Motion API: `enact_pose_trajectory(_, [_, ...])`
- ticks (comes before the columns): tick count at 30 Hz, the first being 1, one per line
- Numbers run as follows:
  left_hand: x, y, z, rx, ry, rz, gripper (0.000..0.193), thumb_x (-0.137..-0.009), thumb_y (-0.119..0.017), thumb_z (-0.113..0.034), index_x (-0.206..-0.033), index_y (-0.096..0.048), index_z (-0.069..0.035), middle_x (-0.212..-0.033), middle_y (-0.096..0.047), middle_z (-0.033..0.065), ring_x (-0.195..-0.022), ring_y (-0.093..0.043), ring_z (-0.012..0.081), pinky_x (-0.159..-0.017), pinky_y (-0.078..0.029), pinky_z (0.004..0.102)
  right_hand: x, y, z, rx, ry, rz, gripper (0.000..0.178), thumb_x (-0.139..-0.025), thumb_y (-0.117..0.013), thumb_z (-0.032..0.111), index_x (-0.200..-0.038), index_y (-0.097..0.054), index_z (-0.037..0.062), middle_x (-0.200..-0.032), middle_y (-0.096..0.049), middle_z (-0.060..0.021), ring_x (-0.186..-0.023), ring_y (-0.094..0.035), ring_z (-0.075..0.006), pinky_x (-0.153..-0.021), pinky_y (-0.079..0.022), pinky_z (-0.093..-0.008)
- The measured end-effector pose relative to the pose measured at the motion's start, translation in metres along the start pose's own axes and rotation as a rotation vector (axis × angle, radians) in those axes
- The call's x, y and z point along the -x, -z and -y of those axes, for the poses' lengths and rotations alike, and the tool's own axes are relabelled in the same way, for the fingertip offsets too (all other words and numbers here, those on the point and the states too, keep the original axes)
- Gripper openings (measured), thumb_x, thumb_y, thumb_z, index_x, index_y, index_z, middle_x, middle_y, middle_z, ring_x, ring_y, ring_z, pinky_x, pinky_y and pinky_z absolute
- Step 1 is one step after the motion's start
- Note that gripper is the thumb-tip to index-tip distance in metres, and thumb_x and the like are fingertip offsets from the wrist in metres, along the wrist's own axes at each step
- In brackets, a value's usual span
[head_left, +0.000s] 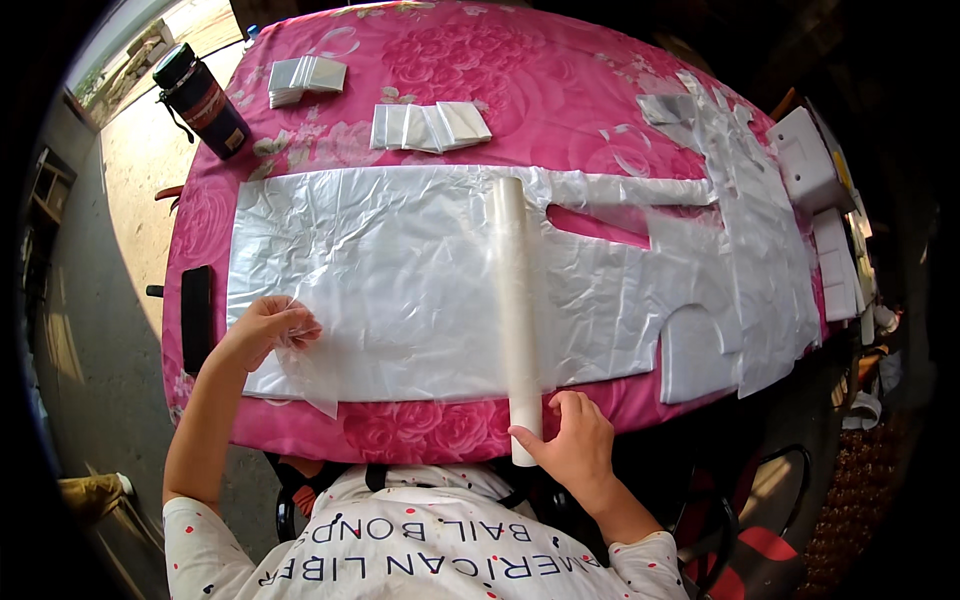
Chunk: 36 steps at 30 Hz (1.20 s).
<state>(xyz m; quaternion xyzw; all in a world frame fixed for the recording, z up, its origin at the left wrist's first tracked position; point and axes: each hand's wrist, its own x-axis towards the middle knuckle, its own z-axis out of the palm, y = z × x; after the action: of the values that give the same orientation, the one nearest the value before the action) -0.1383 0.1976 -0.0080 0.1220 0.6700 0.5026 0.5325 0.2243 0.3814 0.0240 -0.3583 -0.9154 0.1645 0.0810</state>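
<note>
My left hand [275, 328] is closed in a pinch on the free end of a thin clear plastic film [322, 375]. The film stretches right to a long whitish roll of plastic film [514, 290], which lies nearly straight away from me. At the roll's near end, my right hand [572, 440] grips it with thumb and fingers on either side. Beneath film and roll, white plastic bags [400, 230] lie flat in a wrinkled stack, their handle cutouts toward the right.
Folded white packets [432, 127] and a second packet pile [306, 78] sit at the back of the pink flowered tablecloth [450, 50]. A dark bottle [200, 103] stands back left, a black phone-like object [197, 318] near the left edge. White foam boxes [810, 160] border the right side.
</note>
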Motion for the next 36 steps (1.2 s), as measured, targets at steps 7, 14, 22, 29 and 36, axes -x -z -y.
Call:
enact_pose_trajectory(7, [0.004, 0.069, -0.005, -0.489, -0.174, -0.368, 0.019, -0.082, -0.064, -0.011, -0.096, -0.059, 0.000, -0.089, -0.064, 0.0094, -0.076, -0.063, 0.0176, -0.066, -0.050, 0.0289, 0.002, -0.012, -0.002, -0.171, -0.177, 0.362, 0.054, -0.070, -0.070, 0.051, -0.080, -0.057, -0.0012, -0.067, -0.063, -0.0189, -0.062, -0.063, -0.0343, -0.058, -0.050, -0.0424])
enact_pose_trajectory(14, [-0.001, -0.098, -0.029, -0.926, -0.896, -0.292, 0.033, -0.079, -0.059, -0.002, -0.112, -0.055, -0.003, -0.116, -0.057, 0.0124, -0.106, -0.053, 0.0322, -0.088, -0.044, 0.0368, 0.003, -0.012, -0.008, -0.296, -0.231, 0.359, 0.050, -0.074, -0.068, 0.045, -0.084, -0.058, -0.0035, -0.070, -0.063, -0.0205, -0.067, -0.063, -0.0353, -0.062, -0.050, -0.0415])
enact_pose_trajectory(22, [-0.050, -0.227, 0.019, -0.744, -0.999, -0.053, 0.054, -0.080, -0.055, -0.003, -0.130, -0.036, 0.005, -0.136, -0.036, 0.0218, -0.126, -0.035, 0.0376, -0.103, -0.032, 0.0414, 0.007, -0.009, -0.019, -0.295, -0.228, 0.406, 0.049, -0.075, -0.066, 0.043, -0.084, -0.058, -0.0039, -0.072, -0.063, -0.0226, -0.070, -0.063, -0.0373, -0.064, -0.049, -0.0432])
enact_pose_trajectory(29, [-0.060, -0.233, 0.035, -1.151, -0.965, -0.166, 0.056, -0.083, -0.044, -0.014, -0.131, -0.032, 0.011, -0.139, -0.031, 0.0266, -0.131, -0.028, 0.0383, -0.108, -0.021, 0.0466, -0.011, 0.002, -0.032, -0.398, -0.231, 0.614, 0.060, -0.078, -0.062, 0.054, -0.082, -0.058, -0.0056, -0.070, -0.063, -0.0217, -0.065, -0.064, -0.0332, -0.060, -0.050, -0.0375])
enact_pose_trajectory(36, [-0.058, -0.234, 0.034, -1.234, -0.951, -0.190, 0.057, -0.085, -0.038, -0.020, -0.131, -0.032, 0.013, -0.139, -0.031, 0.0274, -0.132, -0.027, 0.0383, -0.109, -0.018, 0.0462, -0.135, -0.019, -0.035, -0.578, -0.122, 0.175, 0.049, -0.086, -0.057, 0.046, -0.086, -0.062, -0.0035, -0.069, -0.065, -0.0111, -0.063, -0.062, -0.0181, -0.060, -0.048, -0.0289])
